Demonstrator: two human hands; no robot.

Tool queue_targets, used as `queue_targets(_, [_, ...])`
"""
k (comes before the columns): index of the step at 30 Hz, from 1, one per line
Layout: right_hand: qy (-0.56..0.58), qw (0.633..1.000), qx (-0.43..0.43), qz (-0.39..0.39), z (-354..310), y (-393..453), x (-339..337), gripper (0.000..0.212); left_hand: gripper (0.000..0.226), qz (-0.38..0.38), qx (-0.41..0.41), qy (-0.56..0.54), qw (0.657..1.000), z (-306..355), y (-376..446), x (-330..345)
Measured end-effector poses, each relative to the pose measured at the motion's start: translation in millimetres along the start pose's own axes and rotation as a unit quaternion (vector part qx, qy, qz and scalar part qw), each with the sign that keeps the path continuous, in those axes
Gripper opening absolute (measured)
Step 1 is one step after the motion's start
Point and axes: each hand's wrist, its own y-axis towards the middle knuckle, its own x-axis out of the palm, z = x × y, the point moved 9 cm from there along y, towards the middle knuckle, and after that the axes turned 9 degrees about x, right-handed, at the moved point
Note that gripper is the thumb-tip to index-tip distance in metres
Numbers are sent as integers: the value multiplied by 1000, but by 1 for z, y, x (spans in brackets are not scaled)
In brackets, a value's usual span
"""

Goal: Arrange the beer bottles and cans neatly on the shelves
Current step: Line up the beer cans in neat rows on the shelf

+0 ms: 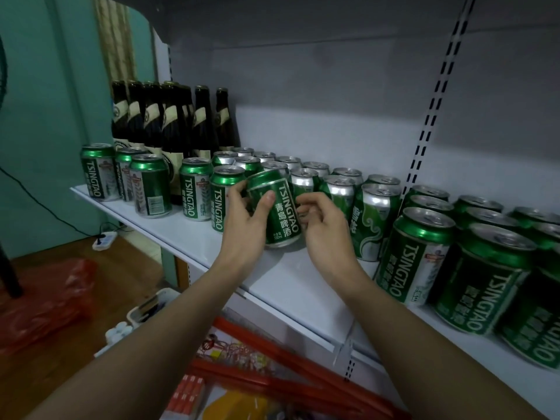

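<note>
While gripped by curled fingers of both hands, left [242,219] and right [325,230]: one tilted can [277,207], six bottles [169,116] behind.

Colours and Patterns on the Shelf

I see green cans [197,189] with silver tops and white TSINGTAO lettering. The held can [277,209] matches them. Dark bottles [169,122] carry cream labels. The shelf [291,286] is white, the wall [45,116] teal, the bag [45,301] red.
</note>
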Motion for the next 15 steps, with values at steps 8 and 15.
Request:
queue_targets(8, [108,968,136,-180,21,-4,25,26,33,20,17,-25,999,0,2,-5])
queue_targets(15, [92,972,113,-186,21,-6,26,37,42,-7,67,16,998,14,2,1])
